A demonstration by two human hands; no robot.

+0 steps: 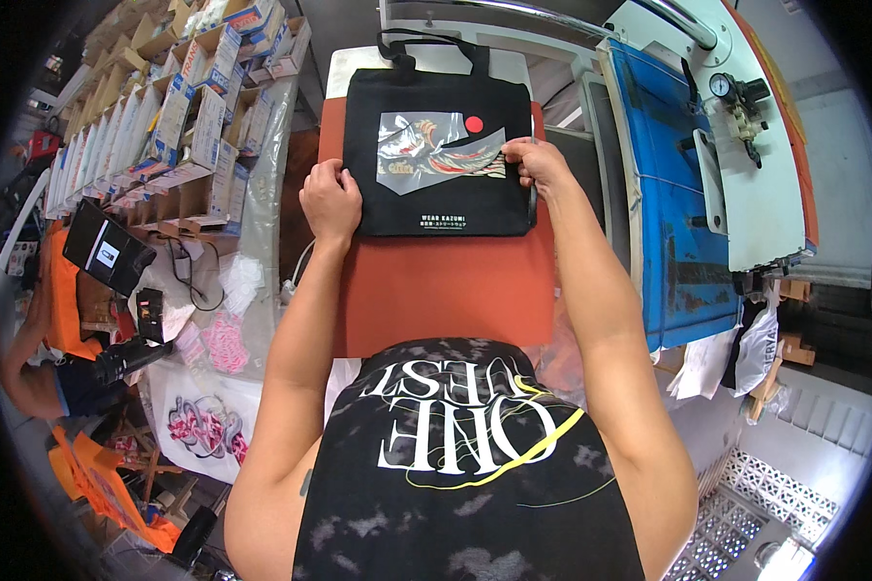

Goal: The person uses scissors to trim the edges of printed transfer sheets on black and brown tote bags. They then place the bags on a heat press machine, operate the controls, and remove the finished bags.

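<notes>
A black tote bag (439, 85) lies flat on a red-brown press pad (446, 290), its handles pointing away from me. On its front is a wave print with a red dot, partly covered by a shiny clear transfer film (407, 177). My right hand (541, 167) is closed, with thumb and finger pinching the film's right edge, where the film looks folded back over the print. My left hand (330, 203) is closed at the bag's left edge, fingers curled against the fabric. Its fingertips are partly hidden.
Blue heat-press machinery (683, 223) with a pressure gauge (720, 86) stands close on the right. Cardboard boxes (189, 126) of sheets fill the left side. Nearer on the left are a dark phone-like device (107, 247), a pink printed piece (225, 341) and another person's arm (24, 329).
</notes>
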